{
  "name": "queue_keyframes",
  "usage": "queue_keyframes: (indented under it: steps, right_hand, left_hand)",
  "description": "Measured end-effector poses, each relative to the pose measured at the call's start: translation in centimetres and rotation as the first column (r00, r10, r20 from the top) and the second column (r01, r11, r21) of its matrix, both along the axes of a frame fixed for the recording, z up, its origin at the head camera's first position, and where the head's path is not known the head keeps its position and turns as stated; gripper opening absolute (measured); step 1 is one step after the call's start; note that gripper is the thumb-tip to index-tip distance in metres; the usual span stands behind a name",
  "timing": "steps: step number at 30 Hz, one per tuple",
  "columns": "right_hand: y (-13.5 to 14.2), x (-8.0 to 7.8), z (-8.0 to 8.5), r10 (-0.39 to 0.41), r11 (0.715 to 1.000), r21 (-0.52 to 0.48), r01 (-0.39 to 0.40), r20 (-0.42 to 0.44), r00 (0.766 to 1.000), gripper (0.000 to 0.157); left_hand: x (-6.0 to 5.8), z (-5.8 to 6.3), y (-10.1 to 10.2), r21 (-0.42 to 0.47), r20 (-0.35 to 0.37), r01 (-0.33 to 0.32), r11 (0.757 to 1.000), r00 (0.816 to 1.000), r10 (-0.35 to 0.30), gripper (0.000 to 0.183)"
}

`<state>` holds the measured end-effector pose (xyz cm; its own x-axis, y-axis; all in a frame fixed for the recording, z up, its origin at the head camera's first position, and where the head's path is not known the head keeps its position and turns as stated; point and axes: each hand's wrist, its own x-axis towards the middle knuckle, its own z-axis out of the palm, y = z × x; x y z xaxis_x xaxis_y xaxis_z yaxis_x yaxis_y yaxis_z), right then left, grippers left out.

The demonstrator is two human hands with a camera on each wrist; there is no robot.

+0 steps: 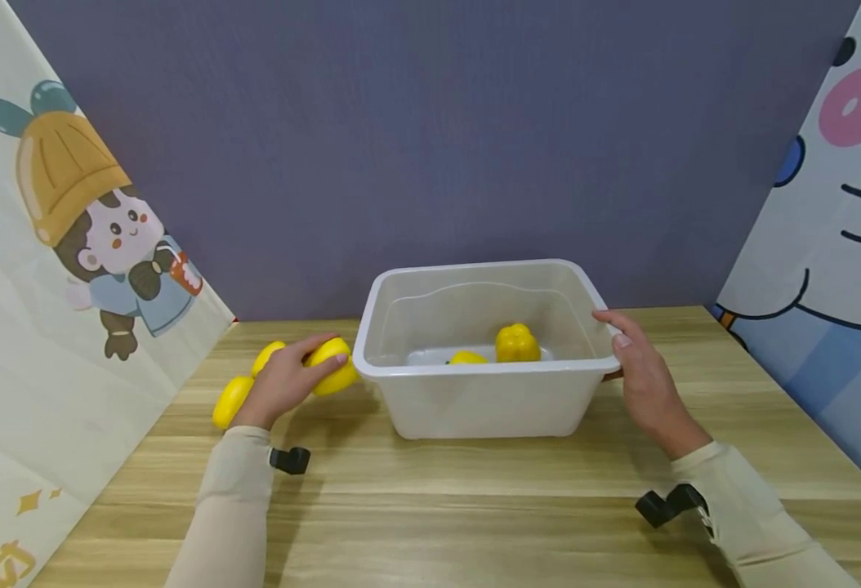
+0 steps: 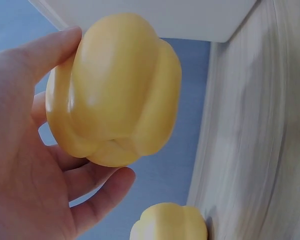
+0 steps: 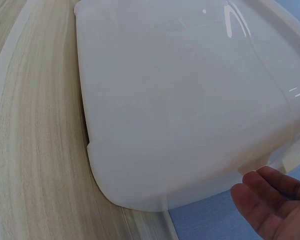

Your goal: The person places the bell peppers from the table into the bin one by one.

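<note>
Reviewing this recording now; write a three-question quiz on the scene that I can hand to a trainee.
1. Multiple choice: what does the left hand hold?
A) A folded cloth
B) A yellow pepper
C) A clear bottle

2. True or false: the right hand grips the white bin.

3. Count: in the head view, how many things show inside the bin?

Key:
1. B.
2. True; it grips the bin at its right end.
3. Two, both yellow: the pepper on the right and the pepper on the left, which is partly hidden by the bin's near side.
</note>
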<state>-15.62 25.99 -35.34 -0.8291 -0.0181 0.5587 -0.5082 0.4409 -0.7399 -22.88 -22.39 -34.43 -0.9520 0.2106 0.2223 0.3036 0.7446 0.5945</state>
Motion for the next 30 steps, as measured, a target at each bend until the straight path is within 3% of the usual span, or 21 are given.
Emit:
queue_keyframes:
  steps: [13, 30]
  right_hand:
    - [0.1, -0.1, -0.2, -0.006, 1.0, 0.022, 0.006, -0.005, 1.0, 0.045]
    - [0.2, -0.3, -0.3, 0.011, 1.0, 0.004, -0.011, -0.006, 1.0, 0.045]
  left_hand:
    - [0.2, 0.4, 0.4, 0.024, -0.017, -0.003, 1.0, 1.0, 0.003, 0.066]
    - [0.8, 1.4, 0.7, 0.036, -0.096, -0.026, 0.999, 0.995, 0.029, 0.061]
